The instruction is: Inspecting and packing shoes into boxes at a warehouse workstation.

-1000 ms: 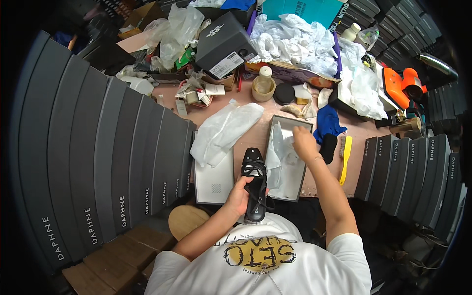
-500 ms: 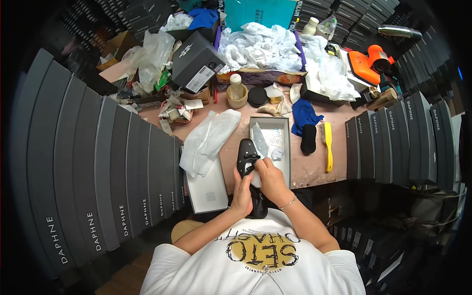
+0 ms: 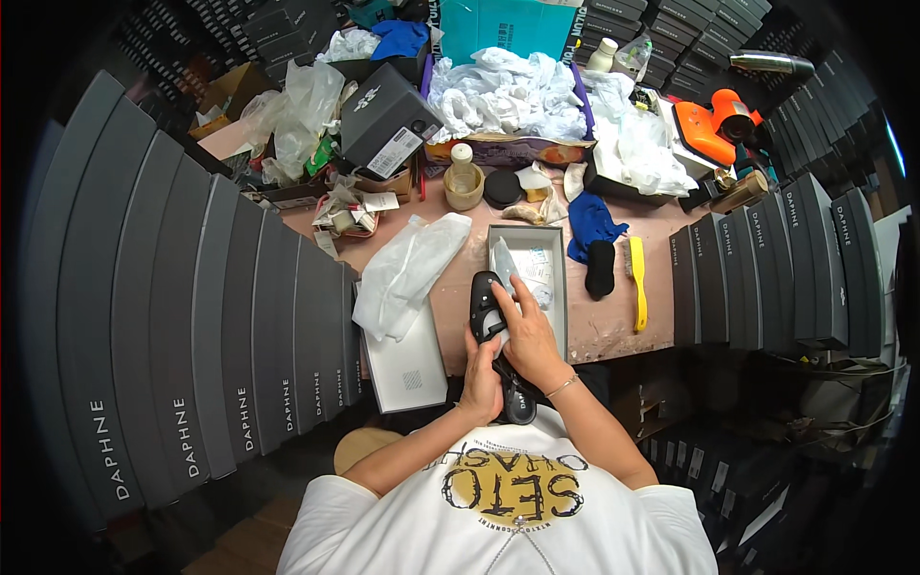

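A black shoe (image 3: 486, 292) with small studs and a strap is in front of my body, its toe pointing away from me. My left hand (image 3: 481, 381) is closed around the shoe's side, near the middle. My right hand (image 3: 529, 335) lies over the shoe with its fingers stretched toward the toe, touching the upper. White material shows in the shoe's opening. Just beyond stands an open shoe box (image 3: 559, 251) with a pale wrapper and crumpled paper in it. Left of the shoe, a white sheet of packing (image 3: 412, 273) partly covers a box lid (image 3: 404, 379).
Dark shoe boxes stand in rows at left (image 3: 172, 316) and right (image 3: 810, 259). On the table (image 3: 613, 335) lie a yellow brush (image 3: 637, 287), a black sock-like piece (image 3: 600, 270) and a blue cloth (image 3: 594, 225). Farther back is a box of crumpled white paper (image 3: 508, 96).
My right hand has shifted from pinching at the shoe's opening to lying over the upper with fingers extended. The shoe has turned slightly, its heel end moving right.
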`<state>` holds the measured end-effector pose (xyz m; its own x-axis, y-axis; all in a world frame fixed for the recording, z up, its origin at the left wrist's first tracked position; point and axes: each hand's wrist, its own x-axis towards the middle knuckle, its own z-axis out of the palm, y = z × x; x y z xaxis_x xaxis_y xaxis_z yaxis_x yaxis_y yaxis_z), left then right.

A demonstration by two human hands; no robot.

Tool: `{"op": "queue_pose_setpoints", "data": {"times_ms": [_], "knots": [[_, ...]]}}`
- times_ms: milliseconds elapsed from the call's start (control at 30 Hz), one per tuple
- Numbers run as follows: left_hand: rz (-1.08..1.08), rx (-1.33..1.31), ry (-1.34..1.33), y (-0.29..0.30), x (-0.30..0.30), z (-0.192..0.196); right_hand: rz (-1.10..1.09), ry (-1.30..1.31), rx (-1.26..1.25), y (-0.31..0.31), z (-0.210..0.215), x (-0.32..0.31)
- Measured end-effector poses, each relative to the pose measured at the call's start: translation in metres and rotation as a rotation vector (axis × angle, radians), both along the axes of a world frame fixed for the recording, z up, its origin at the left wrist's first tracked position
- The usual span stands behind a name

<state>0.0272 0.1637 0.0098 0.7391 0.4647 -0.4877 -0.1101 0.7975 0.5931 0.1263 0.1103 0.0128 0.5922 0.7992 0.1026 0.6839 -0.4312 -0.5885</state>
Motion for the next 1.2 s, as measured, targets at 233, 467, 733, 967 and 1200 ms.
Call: {"op": "queue_pose_setpoints", "data": {"times_ms": [233,467,733,967,1200], "knots": [[0.026,0.013,-0.073,-0.014,-0.002,-0.01,-0.048,0.019,0.075,0.011,-0.008,0.004],[0.037,-0.079,-0.033,-0.003,0.0,-0.027,0.205,0.318,0.156,0.003,-0.005,0.02],[-0.124,-0.026,0.132,-0.005,0.001,0.0,0.107,0.53,0.258,-0.006,-0.022,0.037],[-0.081,-0.071,-0.013,-0.005,0.006,-0.019,0.186,0.539,0.269,-0.014,-0.009,0.046],[0.003,-0.131,0.102,-0.002,0.009,-0.019,0.097,0.566,0.173,-0.007,-0.019,0.051]]}}
